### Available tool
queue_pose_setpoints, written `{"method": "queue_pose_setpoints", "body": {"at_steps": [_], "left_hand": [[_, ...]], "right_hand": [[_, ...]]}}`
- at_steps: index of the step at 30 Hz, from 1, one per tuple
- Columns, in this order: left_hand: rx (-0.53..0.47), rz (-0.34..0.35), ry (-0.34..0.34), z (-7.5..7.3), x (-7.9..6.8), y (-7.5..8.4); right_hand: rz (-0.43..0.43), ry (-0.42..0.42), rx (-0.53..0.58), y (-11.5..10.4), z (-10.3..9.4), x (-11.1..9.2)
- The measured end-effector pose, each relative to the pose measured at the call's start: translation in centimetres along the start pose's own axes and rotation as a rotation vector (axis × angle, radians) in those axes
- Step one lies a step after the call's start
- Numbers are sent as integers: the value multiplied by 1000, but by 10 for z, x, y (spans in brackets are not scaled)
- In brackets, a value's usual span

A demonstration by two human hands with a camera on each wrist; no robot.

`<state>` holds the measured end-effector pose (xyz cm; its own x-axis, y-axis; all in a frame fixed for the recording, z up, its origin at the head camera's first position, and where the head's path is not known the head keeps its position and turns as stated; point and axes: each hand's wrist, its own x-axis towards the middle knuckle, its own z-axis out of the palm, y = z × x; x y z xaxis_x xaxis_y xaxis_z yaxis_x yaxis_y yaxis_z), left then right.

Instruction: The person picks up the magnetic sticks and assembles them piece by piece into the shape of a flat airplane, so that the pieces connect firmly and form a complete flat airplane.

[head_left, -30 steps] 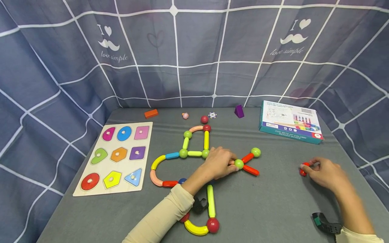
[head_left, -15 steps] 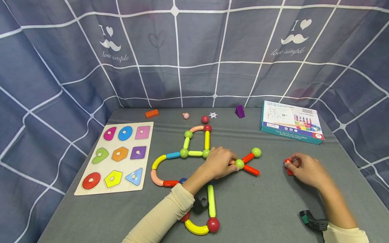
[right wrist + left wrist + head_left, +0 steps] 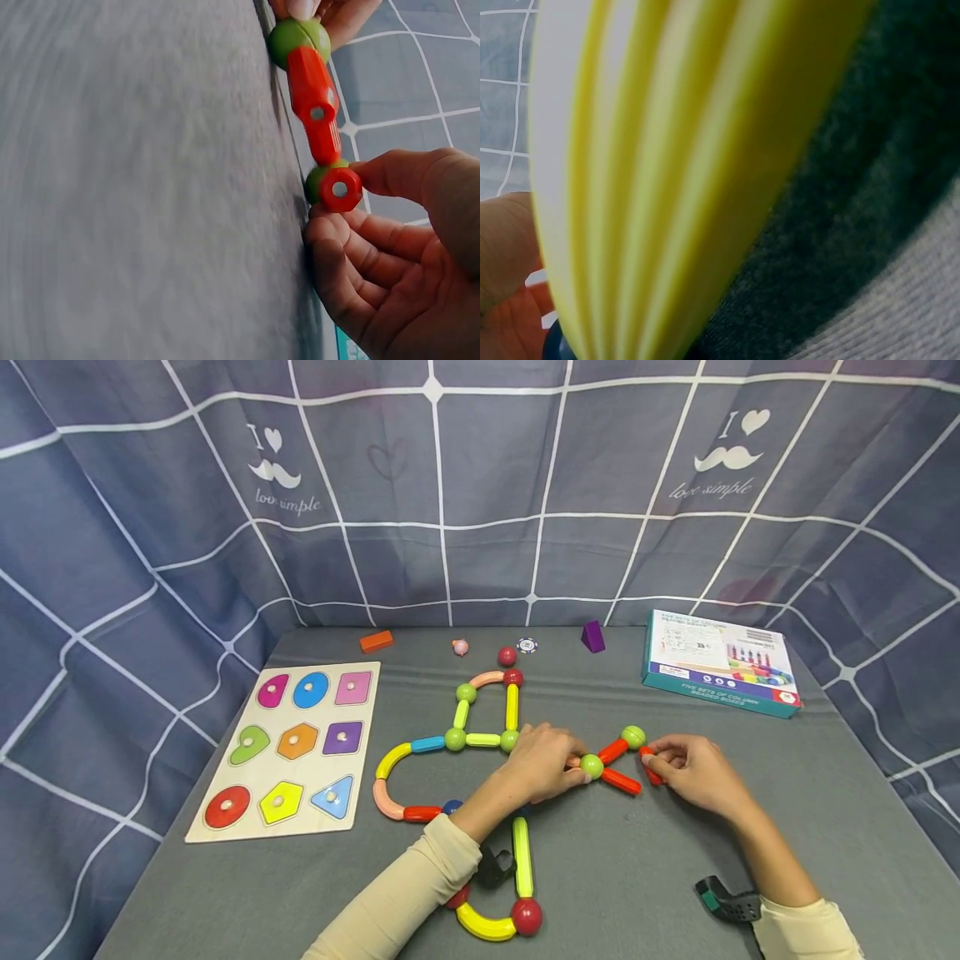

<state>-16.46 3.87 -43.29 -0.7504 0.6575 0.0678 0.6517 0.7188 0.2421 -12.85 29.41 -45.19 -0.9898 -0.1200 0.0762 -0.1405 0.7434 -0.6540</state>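
Observation:
In the head view my right hand (image 3: pixel 696 772) pinches a short red magnetic rod (image 3: pixel 651 765) between thumb and fingers. The rod stands close to a green ball (image 3: pixel 633 737) at the tip of a red rod (image 3: pixel 612 750). Seen from the right wrist, the held rod (image 3: pixel 341 189) shows its metal end and overlaps that ball. My left hand (image 3: pixel 542 764) holds the assembly at another green ball (image 3: pixel 591 767), where two red rods spread in a V; a peach piece shows under the fingers. A yellow ribbed rod (image 3: pixel 667 165) fills the left wrist view.
More joined rods and balls lie under and around my left arm, including a yellow curved rod (image 3: pixel 483 927). A wooden shape puzzle (image 3: pixel 193 833) is at left, a boxed set (image 3: pixel 720 660) at back right. Along the back are an orange block (image 3: pixel 377 642) and a purple block (image 3: pixel 592 637).
My right hand has moved left across the table with the red rod, up to the V-shaped end of the assembly. My left hand has stayed in place.

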Motion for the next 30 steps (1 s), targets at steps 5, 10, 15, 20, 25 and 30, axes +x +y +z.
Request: {"method": "queue_pose_setpoints", "body": {"at_steps": [5, 10, 15, 20, 25, 30], "left_hand": [[3, -8, 5, -2, -2, 0], [0, -10, 7, -3, -3, 0], [4, 6, 20, 0, -2, 0], [21, 7, 24, 0, -1, 0], [16, 5, 19, 0, 0, -1], [5, 27, 45, 3, -2, -2]], "right_hand": [[17, -10, 40, -2, 5, 4], [10, -15, 35, -3, 4, 6], [-10, 55, -49, -10, -9, 13], [-109, 114, -117, -44, -13, 53], [-246, 45, -133, -81, -1, 117], [-313, 3, -193, -101, 21, 170]]}}
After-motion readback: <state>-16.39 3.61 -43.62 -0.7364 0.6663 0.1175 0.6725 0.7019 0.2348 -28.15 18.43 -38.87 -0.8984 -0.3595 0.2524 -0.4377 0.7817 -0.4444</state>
